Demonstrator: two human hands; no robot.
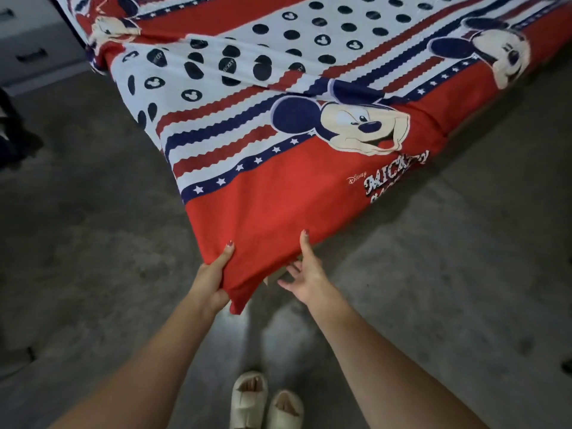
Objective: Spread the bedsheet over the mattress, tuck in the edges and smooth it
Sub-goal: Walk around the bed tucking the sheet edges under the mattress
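A red, white and navy cartoon-print bedsheet [278, 125] covers the mattress, which stays hidden beneath it. The near corner is lifted off the floor and points toward me. My left hand [213, 278] grips that sheet-covered corner on its left side, thumb on top of the red border. My right hand [305, 274] is at the corner's right edge with fingers spread; its thumb lies up against the red cloth and the other fingers reach under the edge. Folds and wrinkles cross the dotted white area farther back.
Grey floor [433, 274] surrounds the bed on the near and right sides. A white drawer unit [31, 54] stands at the far left. Dark objects [12, 134] sit at the left edge. My feet in pale slippers [266, 404] stand just before the corner.
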